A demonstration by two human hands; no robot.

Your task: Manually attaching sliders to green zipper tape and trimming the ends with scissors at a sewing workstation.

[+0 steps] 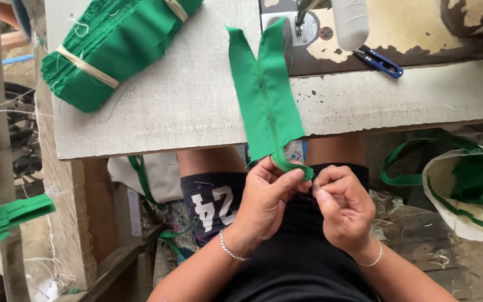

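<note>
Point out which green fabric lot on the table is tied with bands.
The thick stack of folded green cloth pieces at the table's far left, bound by pale bands; the long green strip lies loose, pinched by both hands.

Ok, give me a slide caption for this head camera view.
Both hands, left and right, pinch the end of a green fabric strip hanging off a sewing table.

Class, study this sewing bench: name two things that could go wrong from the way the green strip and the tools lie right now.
1. The green fabric strip hangs over the table edge, pinched only at its lower end by the left hand and right hand; a tug might drag it crooked under the sewing machine needle.
2. The blue thread snips lie loose near the strip and could perhaps snag it or get knocked off.
</note>
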